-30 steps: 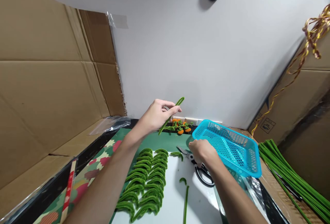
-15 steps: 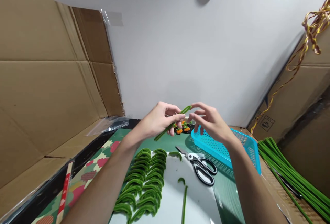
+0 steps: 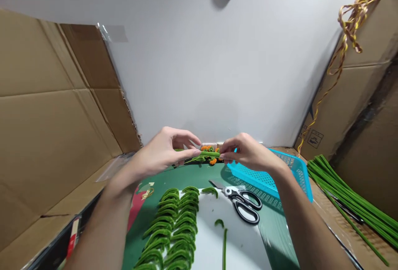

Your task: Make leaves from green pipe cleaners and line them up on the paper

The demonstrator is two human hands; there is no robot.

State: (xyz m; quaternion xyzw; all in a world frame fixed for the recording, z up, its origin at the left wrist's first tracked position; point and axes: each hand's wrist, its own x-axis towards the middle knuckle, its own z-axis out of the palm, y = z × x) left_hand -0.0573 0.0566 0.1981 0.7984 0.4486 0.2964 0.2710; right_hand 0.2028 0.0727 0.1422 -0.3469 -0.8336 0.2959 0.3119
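A green fuzzy pipe cleaner (image 3: 209, 154), which looks folded double, runs level between my two hands above the back of the green mat. My left hand (image 3: 169, 149) grips it between thumb and fingers, and part of it is hidden there. At its other end, the fingertips of my right hand (image 3: 241, 152) pinch it. Below lie two columns of curved green pipe cleaner pieces (image 3: 182, 228) on a white sheet (image 3: 242, 249). A short curl (image 3: 219, 222) and a straight green piece (image 3: 224, 247) lie apart from them, and black-handled scissors (image 3: 241, 201) rest nearby.
A blue perforated basket (image 3: 306, 178) stands at the right, partly behind my right arm. Long green pipe cleaners (image 3: 351, 203) lie on cardboard farther right. Small orange flowers (image 3: 213, 161) sit at the back. Cardboard walls (image 3: 56, 137) flank the mat (image 3: 168, 178).
My right hand has closed on the end of the pipe cleaner, which turned from slanted to level. My left hand shifted left. The camera view also swung slightly.
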